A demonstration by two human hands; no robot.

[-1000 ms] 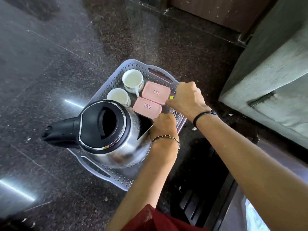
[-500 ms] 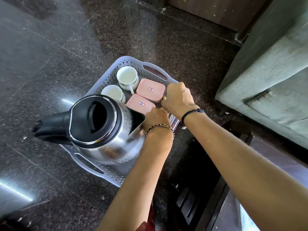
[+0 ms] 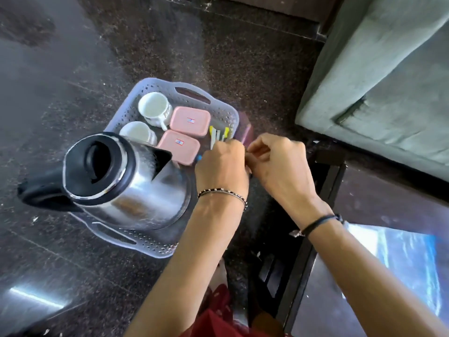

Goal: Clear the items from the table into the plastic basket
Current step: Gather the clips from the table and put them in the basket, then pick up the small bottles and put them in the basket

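The grey plastic basket (image 3: 224, 111) sits on the dark floor. It holds a steel kettle (image 3: 126, 181) with a black lid and handle, two white cups (image 3: 153, 107) (image 3: 136, 131), and two pink lidded boxes (image 3: 189, 120) (image 3: 178, 143). Thin yellow-and-white sachets (image 3: 218, 134) stand in its right corner. My left hand (image 3: 221, 166) is over that corner, fingers closed on the lower ends of the sachets. My right hand (image 3: 279, 166) is just right of it, outside the basket rim, fingers curled and pinched, touching the left hand. Nothing shows in the right hand.
A grey-green upholstered sofa (image 3: 388, 81) fills the upper right. A dark low table with a glossy top (image 3: 364, 288) is under my right forearm. A small pinkish object (image 3: 246, 132) lies against the basket's right side. Speckled dark floor surrounds the basket.
My right hand has drawn back from over the basket to its right edge and the sachets now show in the corner. My left hand has shifted to them. The view has tilted closer.
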